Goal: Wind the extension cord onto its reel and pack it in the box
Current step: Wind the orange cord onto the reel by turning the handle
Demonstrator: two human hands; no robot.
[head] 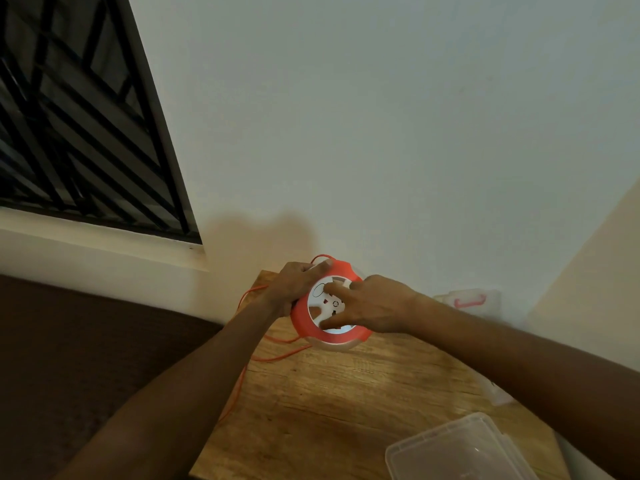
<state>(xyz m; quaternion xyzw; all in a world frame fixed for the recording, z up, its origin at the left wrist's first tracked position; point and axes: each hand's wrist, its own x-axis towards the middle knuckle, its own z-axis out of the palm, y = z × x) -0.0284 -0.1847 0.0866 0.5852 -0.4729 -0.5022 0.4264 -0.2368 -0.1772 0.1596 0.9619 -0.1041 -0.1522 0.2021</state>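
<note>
Round orange-and-white reel (329, 306) at far edge of wooden tabletop (346, 393), tilted, flat white face turned toward camera. Left hand (294, 285) gripping its left rim; right hand (370, 304) with fingers spread on white hub. Thin orange cord (277, 356) trailing loose off tabletop's left edge. Clear plastic box (450, 452) near right, cut off by frame; pink-handled clear piece (471, 301) behind, blurred.

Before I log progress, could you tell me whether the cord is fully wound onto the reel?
No, loose orange cord trails from the reel across the table.
</note>
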